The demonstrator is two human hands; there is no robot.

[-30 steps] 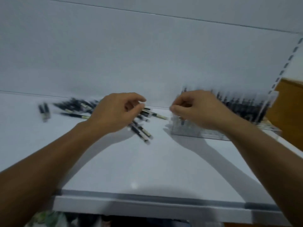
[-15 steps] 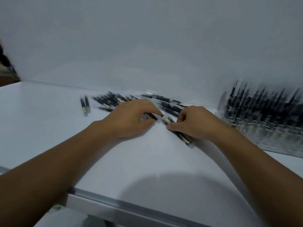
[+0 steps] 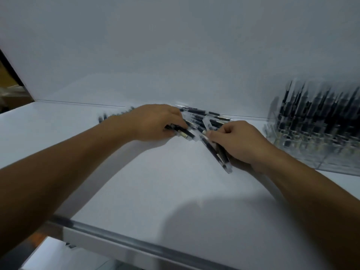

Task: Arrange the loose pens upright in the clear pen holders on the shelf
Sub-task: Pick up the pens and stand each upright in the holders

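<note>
A heap of loose black pens (image 3: 202,115) in clear casings lies on the white shelf (image 3: 155,188) against the back wall. My left hand (image 3: 155,123) rests on the heap's left part, its fingers closed on a black pen (image 3: 185,133). To the right, my right hand (image 3: 237,141) grips a small bundle of pens (image 3: 216,152) that slants down toward me. At the far right stand the clear pen holders (image 3: 315,141), packed with upright black pens; they look blurred.
The shelf's grey front edge (image 3: 124,238) runs across the bottom. A white back wall (image 3: 175,55) closes the rear. More loose pens (image 3: 103,118) lie left of my left wrist. Brown surroundings (image 3: 9,82) show past the shelf's left end.
Over the last second both hands dropped from the holders to the loose heap. Since half a second ago the view shifted slightly and the hands tightened on pens.
</note>
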